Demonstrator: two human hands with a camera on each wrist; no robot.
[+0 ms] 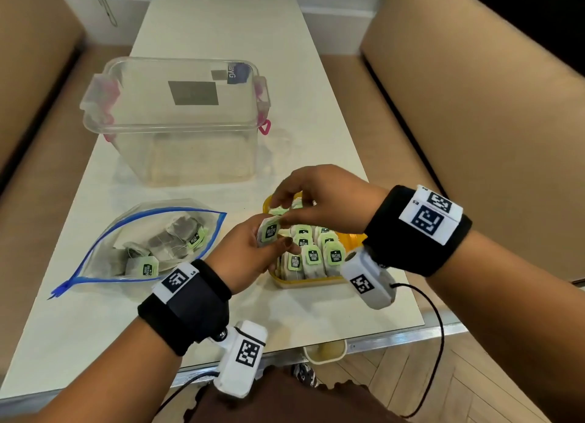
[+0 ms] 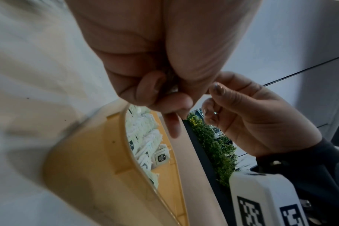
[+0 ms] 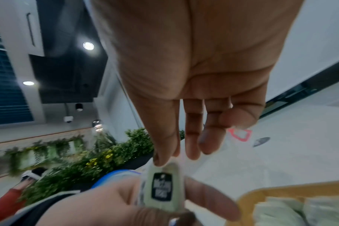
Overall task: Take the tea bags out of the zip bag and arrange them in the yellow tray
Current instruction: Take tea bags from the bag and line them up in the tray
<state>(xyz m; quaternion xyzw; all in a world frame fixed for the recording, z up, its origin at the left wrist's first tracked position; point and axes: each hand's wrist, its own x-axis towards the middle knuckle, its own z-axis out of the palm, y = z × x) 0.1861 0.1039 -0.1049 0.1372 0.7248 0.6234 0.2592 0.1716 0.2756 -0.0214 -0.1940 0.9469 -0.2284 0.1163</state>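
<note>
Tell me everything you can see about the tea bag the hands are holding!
The tea bag is a small whitish pouch of soft, papery-looking material with a pale green tag on its front, printed with a black label. It is held up above the table, just left of the yellow tray. The left hand grips it from below, fingers curled round it, while the right hand pinches its top edge with thumb and fingertip. It stands roughly upright, tag facing up toward the head camera.

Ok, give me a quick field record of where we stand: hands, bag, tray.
left hand: holds one tea bag beside the tray
right hand: fingertips pinch the top of that same tea bag
zip bag: open, lying flat, several tea bags inside
yellow tray: rows of tea bags, labels up
clear box: behind, untouched
</note>
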